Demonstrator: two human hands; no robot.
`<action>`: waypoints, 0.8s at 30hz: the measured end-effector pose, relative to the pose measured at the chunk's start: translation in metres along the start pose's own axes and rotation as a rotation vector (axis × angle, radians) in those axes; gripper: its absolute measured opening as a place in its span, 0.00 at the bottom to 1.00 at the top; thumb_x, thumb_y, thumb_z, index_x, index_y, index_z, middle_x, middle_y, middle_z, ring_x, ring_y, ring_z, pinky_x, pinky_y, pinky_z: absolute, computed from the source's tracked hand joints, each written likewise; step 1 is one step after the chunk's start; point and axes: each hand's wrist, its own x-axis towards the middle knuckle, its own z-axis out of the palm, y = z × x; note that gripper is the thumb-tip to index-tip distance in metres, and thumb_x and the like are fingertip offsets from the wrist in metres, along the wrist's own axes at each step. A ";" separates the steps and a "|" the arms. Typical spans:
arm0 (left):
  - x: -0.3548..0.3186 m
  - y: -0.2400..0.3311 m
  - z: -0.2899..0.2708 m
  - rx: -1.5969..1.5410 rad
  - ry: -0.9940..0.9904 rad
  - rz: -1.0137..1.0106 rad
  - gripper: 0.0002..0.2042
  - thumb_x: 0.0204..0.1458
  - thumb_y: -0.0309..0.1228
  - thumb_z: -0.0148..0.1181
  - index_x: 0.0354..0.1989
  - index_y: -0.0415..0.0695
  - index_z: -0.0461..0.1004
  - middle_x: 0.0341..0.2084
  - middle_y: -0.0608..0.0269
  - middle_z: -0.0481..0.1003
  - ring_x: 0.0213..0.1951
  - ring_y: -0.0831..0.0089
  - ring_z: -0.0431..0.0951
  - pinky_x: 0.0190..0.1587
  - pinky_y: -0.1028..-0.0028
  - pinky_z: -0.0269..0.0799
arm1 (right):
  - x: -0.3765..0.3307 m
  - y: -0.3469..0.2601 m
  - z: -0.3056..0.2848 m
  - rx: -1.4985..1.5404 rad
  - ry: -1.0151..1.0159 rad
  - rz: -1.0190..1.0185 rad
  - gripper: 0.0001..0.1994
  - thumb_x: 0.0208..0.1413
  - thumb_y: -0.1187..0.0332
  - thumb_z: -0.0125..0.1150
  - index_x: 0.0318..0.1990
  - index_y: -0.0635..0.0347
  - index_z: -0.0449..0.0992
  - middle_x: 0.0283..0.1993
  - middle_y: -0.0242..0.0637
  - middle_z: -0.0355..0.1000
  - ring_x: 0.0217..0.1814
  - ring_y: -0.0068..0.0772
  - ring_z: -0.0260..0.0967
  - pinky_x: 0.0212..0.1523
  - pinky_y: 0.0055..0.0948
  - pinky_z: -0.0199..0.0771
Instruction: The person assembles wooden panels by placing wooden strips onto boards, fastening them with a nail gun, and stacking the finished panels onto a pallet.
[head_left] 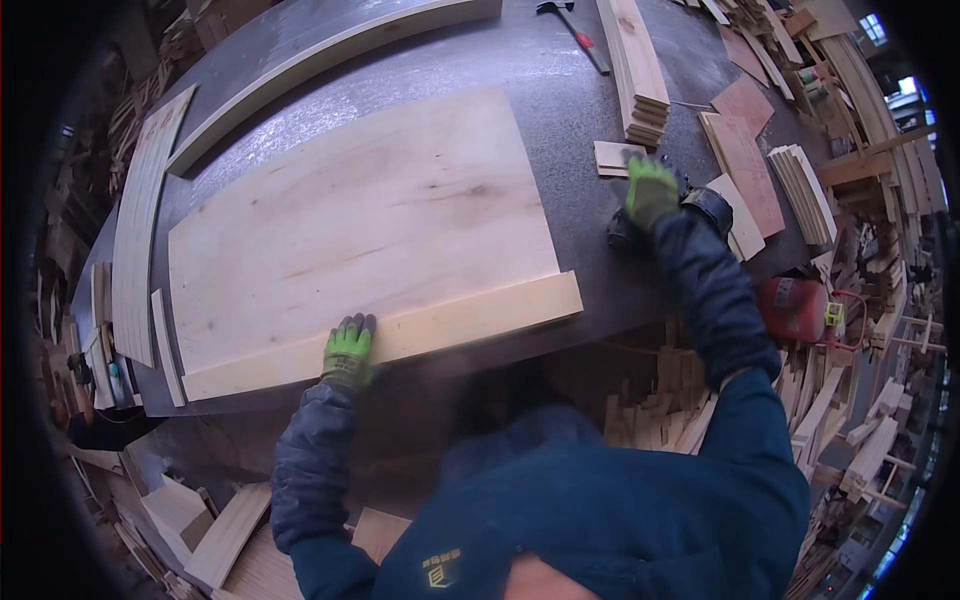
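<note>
My left hand (348,350), in a green glove with dark fingertips, lies with its fingers stretched out on a long pale wooden board (470,318). This board runs along the near edge of a large plywood panel (360,220) on the dark table. Off to the right, my right hand (652,190), also in a green glove, is closed on a black tool that looks like a nail gun (708,208) with a round drum. Motion blur and the glove hide part of its body. Just beyond that hand lies a small short board (612,158).
A hammer (580,40) and stacked planks (636,75) lie at the far side of the dark table (575,130). A long beam (330,62) and boards (145,230) lie to the left. Stacked slats (803,195) stand right, near a red tank (793,308).
</note>
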 end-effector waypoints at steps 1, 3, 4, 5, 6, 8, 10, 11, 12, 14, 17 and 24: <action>-0.006 0.008 -0.005 0.011 -0.002 -0.033 0.62 0.50 0.51 0.92 0.93 0.44 0.66 0.89 0.38 0.67 0.86 0.34 0.69 0.89 0.37 0.64 | 0.036 0.013 0.000 0.007 -0.077 -0.024 0.22 0.69 0.56 0.74 0.64 0.57 0.83 0.65 0.49 0.86 0.70 0.59 0.85 0.70 0.58 0.84; -0.001 0.018 -0.016 0.005 0.094 0.030 0.57 0.49 0.45 0.90 0.89 0.39 0.70 0.85 0.34 0.72 0.84 0.33 0.72 0.87 0.38 0.68 | 0.072 0.078 0.034 0.025 -0.156 -0.137 0.25 0.72 0.54 0.73 0.69 0.57 0.83 0.67 0.52 0.86 0.70 0.59 0.85 0.69 0.59 0.85; 0.031 0.017 -0.016 -0.029 0.266 0.266 0.54 0.45 0.40 0.88 0.85 0.33 0.74 0.77 0.30 0.78 0.80 0.31 0.77 0.84 0.36 0.72 | 0.076 0.134 0.053 0.032 -0.160 -0.219 0.25 0.73 0.55 0.73 0.70 0.57 0.83 0.67 0.52 0.86 0.69 0.58 0.85 0.68 0.58 0.85; 0.006 0.009 -0.006 -0.022 0.250 0.223 0.48 0.45 0.37 0.86 0.79 0.32 0.78 0.72 0.31 0.81 0.75 0.31 0.81 0.80 0.37 0.76 | 0.082 0.092 0.078 0.099 -0.156 -0.289 0.25 0.73 0.55 0.72 0.71 0.58 0.82 0.66 0.52 0.86 0.69 0.59 0.85 0.68 0.58 0.85; 0.001 0.009 0.006 -0.036 0.247 0.232 0.41 0.45 0.34 0.84 0.72 0.32 0.82 0.66 0.32 0.84 0.70 0.31 0.84 0.77 0.38 0.79 | 0.080 0.055 0.090 0.147 -0.142 -0.335 0.26 0.74 0.55 0.72 0.72 0.59 0.82 0.66 0.53 0.86 0.69 0.60 0.85 0.69 0.59 0.85; 0.012 0.052 0.022 -0.009 0.365 0.268 0.36 0.52 0.35 0.81 0.71 0.33 0.82 0.65 0.35 0.85 0.69 0.34 0.85 0.73 0.41 0.81 | 0.042 0.107 0.105 0.113 -0.152 -0.331 0.27 0.75 0.56 0.72 0.73 0.60 0.81 0.65 0.55 0.86 0.68 0.62 0.85 0.69 0.59 0.85; 0.013 0.083 0.009 0.009 0.010 0.126 0.54 0.52 0.42 0.89 0.89 0.48 0.70 0.84 0.50 0.73 0.86 0.44 0.72 0.84 0.42 0.71 | 0.032 0.132 0.136 0.064 -0.131 -0.363 0.28 0.75 0.56 0.71 0.75 0.62 0.80 0.65 0.57 0.87 0.68 0.63 0.86 0.69 0.59 0.85; 0.001 0.080 0.008 0.025 0.027 0.056 0.54 0.52 0.42 0.89 0.89 0.48 0.70 0.84 0.50 0.73 0.86 0.44 0.72 0.84 0.42 0.71 | 0.032 0.141 0.141 0.049 -0.104 -0.369 0.28 0.76 0.56 0.71 0.76 0.63 0.79 0.65 0.57 0.87 0.68 0.64 0.86 0.69 0.59 0.85; -0.010 0.085 0.011 0.008 -0.079 -0.025 0.55 0.53 0.43 0.89 0.92 0.51 0.66 0.88 0.52 0.69 0.89 0.45 0.67 0.86 0.41 0.68 | 0.040 0.149 0.142 0.030 -0.076 -0.396 0.29 0.76 0.56 0.71 0.77 0.64 0.79 0.64 0.58 0.87 0.68 0.65 0.86 0.69 0.60 0.85; -0.010 0.096 0.021 -0.021 -0.147 -0.090 0.57 0.55 0.43 0.89 0.94 0.55 0.63 0.91 0.55 0.64 0.92 0.47 0.62 0.88 0.41 0.65 | 0.044 0.168 0.133 0.033 0.013 -0.422 0.30 0.77 0.57 0.70 0.78 0.65 0.78 0.64 0.60 0.88 0.67 0.66 0.86 0.70 0.60 0.84; -0.025 0.101 0.031 0.057 -0.121 -0.132 0.56 0.56 0.48 0.90 0.93 0.55 0.64 0.91 0.57 0.64 0.92 0.46 0.61 0.88 0.35 0.62 | 0.022 0.118 0.103 0.468 -0.079 -0.365 0.26 0.80 0.56 0.69 0.75 0.66 0.81 0.59 0.53 0.88 0.60 0.55 0.85 0.63 0.53 0.85; -0.042 0.168 -0.029 -0.329 0.285 -0.041 0.45 0.68 0.51 0.84 0.88 0.41 0.72 0.85 0.39 0.74 0.85 0.41 0.74 0.85 0.45 0.71 | -0.210 -0.038 -0.053 1.545 -0.430 0.156 0.20 0.87 0.56 0.65 0.69 0.64 0.87 0.55 0.38 0.87 0.55 0.33 0.85 0.56 0.39 0.87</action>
